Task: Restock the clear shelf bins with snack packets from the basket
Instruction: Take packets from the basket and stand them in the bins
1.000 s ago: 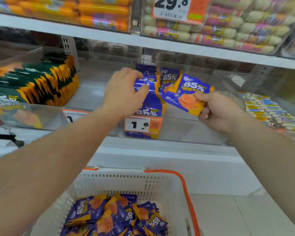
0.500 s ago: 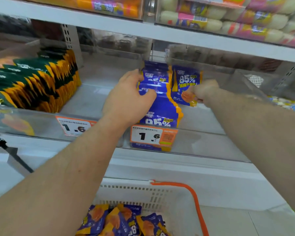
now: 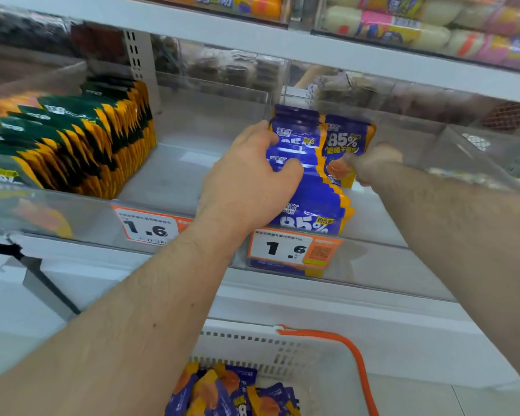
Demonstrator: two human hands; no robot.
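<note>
**Blue packets at the centre clear bin**

The landmark is the centre clear bin [image 3: 373, 259], which carries an orange price tag [image 3: 293, 250] on its front wall; inside it a row of blue snack packets [image 3: 315, 202] stands on edge, leaning back. The left hand [image 3: 249, 178] is at the left side of this row; its grip is wrapped around the packets, thumb across their fronts, fingers hidden behind. The right hand [image 3: 373, 163] is at the right side of the row, blurred; its grip pinches the lower corner of a single blue packet [image 3: 342, 148] held upright at the rear of the row. Left of the centre bin, a second clear bin holds green and yellow packets [image 3: 81, 136] with their own price tag [image 3: 147, 226]. Below the centre bin stands the white basket [image 3: 312, 355] with an orange handle [image 3: 351, 361]; more blue packets [image 3: 231, 391] lie loose inside it.
</note>
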